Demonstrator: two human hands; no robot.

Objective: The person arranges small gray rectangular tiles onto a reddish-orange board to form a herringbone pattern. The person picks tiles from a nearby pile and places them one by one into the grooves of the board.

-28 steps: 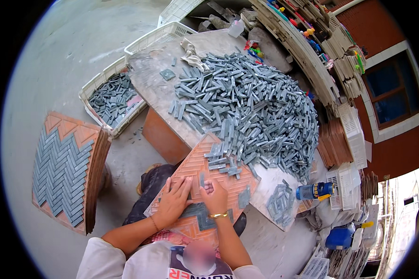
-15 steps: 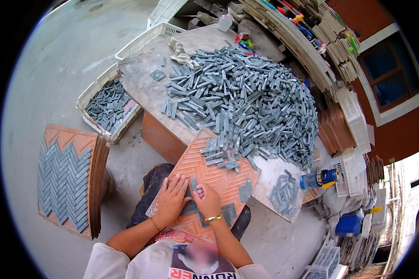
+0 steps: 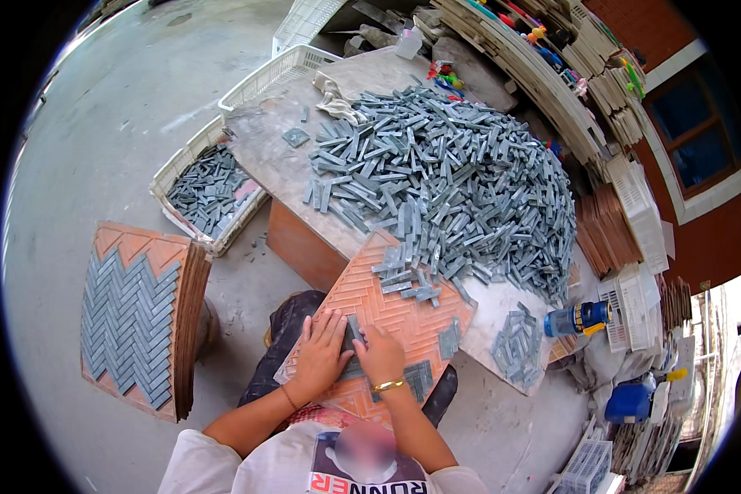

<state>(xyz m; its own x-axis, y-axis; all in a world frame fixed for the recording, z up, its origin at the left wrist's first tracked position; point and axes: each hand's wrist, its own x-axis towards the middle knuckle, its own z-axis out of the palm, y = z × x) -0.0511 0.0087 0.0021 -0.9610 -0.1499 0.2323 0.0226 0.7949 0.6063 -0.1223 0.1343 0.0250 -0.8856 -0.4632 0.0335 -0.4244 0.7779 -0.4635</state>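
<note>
I observe both hands pressed side by side on the near end of an orange herringbone mould board that rests tilted from the person's lap up onto the bench. The left hand lies flat with fingers spread, palm down, gripping nothing. The right hand is curled over the grey tile strips set between the two hands; whether its fingers pinch one strip or only press it down I cannot tell. The strip showing between the hands runs with its long axis pointing away from the person and slightly left, following the board's slanted grooves, and it lies just beside the right hand's fingertips, so the right hand is the nearer. A few seated strips lie just right of the right wrist. Further up the board sits a loose cluster of strips, near but apart from the hands. Beyond it the bench carries a large heap of grey stone strips, matt, rectangular, square-edged. A white slatted crate of the same strips stands left of the bench, and a filled herringbone panel lies on a stack of boards on the floor.
</note>
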